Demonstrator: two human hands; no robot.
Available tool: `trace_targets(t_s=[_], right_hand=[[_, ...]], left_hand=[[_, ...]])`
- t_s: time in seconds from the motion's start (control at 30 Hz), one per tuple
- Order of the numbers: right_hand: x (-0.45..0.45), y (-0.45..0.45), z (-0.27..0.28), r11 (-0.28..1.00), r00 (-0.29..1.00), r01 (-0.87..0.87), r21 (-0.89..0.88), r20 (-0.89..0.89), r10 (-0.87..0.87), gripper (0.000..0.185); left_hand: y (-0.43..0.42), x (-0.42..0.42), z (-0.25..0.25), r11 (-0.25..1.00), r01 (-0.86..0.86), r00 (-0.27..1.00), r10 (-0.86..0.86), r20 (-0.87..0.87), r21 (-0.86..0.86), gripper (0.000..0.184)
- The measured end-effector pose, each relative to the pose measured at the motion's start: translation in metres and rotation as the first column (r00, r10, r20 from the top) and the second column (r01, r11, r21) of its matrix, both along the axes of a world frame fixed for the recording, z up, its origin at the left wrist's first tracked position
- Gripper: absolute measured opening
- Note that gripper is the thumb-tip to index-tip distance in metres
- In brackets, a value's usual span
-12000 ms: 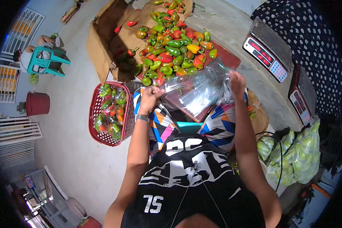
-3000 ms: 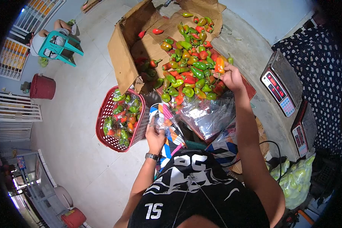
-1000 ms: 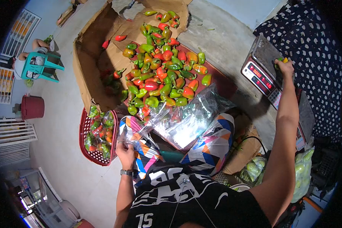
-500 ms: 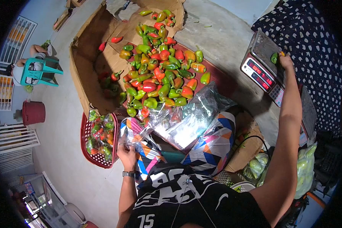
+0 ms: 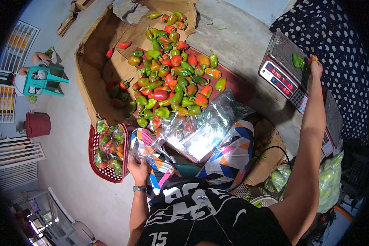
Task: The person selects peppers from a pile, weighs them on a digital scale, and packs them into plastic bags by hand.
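My right hand (image 5: 316, 69) reaches out over the digital scale (image 5: 279, 76), its fingers closed around an orange-red pepper (image 5: 313, 59) that they mostly cover. Beside those fingers, a green pepper (image 5: 298, 61) lies on the metal weighing plate. The red display is lit. Down by my knee, my left hand (image 5: 137, 169) pinches the edge of a clear plastic bag (image 5: 145, 149). In front of my legs spreads a heap of red, green and mixed-colour peppers (image 5: 168, 78), partly on torn cardboard (image 5: 90, 61).
A red basket (image 5: 91, 153) with bagged peppers stands left of my left hand. Clear plastic bags (image 5: 205, 135) lie across my lap. Filled green bags (image 5: 330, 180) sit at the right. Farther left are a dark red bucket (image 5: 37, 124) and a person on a teal chair (image 5: 49, 78).
My right hand has shifted slightly to the right, and the green pepper on the plate shows more fully. The scale's reading has risen. My left hand stays at the bag.
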State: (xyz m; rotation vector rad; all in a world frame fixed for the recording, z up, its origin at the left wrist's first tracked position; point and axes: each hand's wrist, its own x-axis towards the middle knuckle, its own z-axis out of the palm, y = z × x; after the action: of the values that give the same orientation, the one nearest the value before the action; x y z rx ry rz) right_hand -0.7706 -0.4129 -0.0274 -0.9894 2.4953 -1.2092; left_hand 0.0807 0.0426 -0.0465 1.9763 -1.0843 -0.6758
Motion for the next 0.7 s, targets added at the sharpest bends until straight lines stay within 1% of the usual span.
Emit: trace_targets(t_s=[0.03,0.07,0.17,0.2,0.27,0.3,0.33,0.37,0.43,0.47,0.5,0.53,0.6,0.63,0.67,0.7], right_hand=[[0.006,0.007,0.013,0.998,1.0,0.026,0.055,0.004,-0.026,0.065],[0.018,0.018,0.016,0.963,0.941,0.241,0.122,-0.271,-0.202,0.071],[0.026,0.041,0.013,0.862,0.912,0.377,0.339,-0.297,-0.282,0.081],[0.026,0.046,0.009,0.856,0.921,0.36,0.371,-0.288,-0.262,0.083],[0.025,0.055,0.008,0.855,0.958,0.252,0.454,-0.242,-0.155,0.084],[0.022,0.054,0.005,0.848,0.972,0.195,0.492,-0.215,-0.099,0.084],[0.024,0.049,-0.003,0.845,0.955,0.264,0.466,-0.249,-0.161,0.085],[0.023,0.048,-0.008,0.854,0.954,0.262,0.45,-0.253,-0.16,0.084],[0.035,0.054,-0.004,0.871,0.951,0.263,0.414,-0.265,-0.161,0.082],[0.042,0.06,0.004,0.856,0.938,0.304,0.418,-0.29,-0.191,0.079],[0.073,0.072,0.028,0.84,0.923,0.345,0.42,-0.315,-0.222,0.076],[0.111,0.081,0.046,0.821,0.906,0.386,0.421,-0.34,-0.252,0.073],[0.158,0.088,0.053,0.897,0.777,0.412,0.161,-0.576,-0.254,0.059],[0.178,0.091,0.056,0.92,0.685,0.392,0.028,-0.676,-0.271,0.052],[0.195,0.092,0.05,0.983,0.657,0.157,-0.095,-0.733,-0.175,0.042],[0.214,0.088,0.041,0.975,0.599,-0.101,-0.196,-0.795,-0.098,0.032]], left_hand=[[0.0,-0.001,0.001,1.0,0.0,1.0,0.0,0.003,-0.007,0.061],[-0.001,-0.002,0.002,1.0,0.0,1.0,0.0,0.005,-0.016,0.061],[-0.004,-0.003,0.001,0.999,-0.023,0.997,0.02,-0.069,-0.038,0.061],[-0.004,-0.005,0.005,1.0,-0.022,0.996,0.021,-0.084,-0.004,0.06],[-0.006,-0.007,0.017,0.998,-0.027,0.993,0.034,-0.109,0.064,0.057],[-0.007,-0.007,0.016,0.999,-0.02,0.996,0.025,-0.088,0.051,0.057],[-0.006,-0.006,0.015,0.999,-0.013,0.998,0.015,-0.067,0.039,0.057],[-0.004,-0.004,0.013,1.0,-0.002,0.999,0.004,-0.047,0.028,0.057],[-0.002,-0.002,0.009,0.999,-0.022,0.997,0.025,-0.078,0.046,0.058],[-0.002,-0.002,0.01,0.998,-0.032,0.995,0.038,-0.093,0.061,0.059],[-0.002,-0.003,0.01,0.996,-0.041,0.993,0.049,-0.108,0.076,0.059],[-0.001,-0.002,0.006,0.999,-0.03,0.997,0.031,-0.073,0.015,0.06],[0.001,0.001,-0.005,0.994,0.0,1.0,0.0,-0.001,-0.105,0.062],[0.002,0.001,-0.004,0.995,0.0,1.0,0.001,0.002,-0.1,0.062],[0.001,0.0,-0.001,0.996,-0.001,1.0,0.002,0.006,-0.093,0.062],[0.0,-0.001,-0.001,0.996,-0.004,1.0,0.004,0.007,-0.091,0.062]])
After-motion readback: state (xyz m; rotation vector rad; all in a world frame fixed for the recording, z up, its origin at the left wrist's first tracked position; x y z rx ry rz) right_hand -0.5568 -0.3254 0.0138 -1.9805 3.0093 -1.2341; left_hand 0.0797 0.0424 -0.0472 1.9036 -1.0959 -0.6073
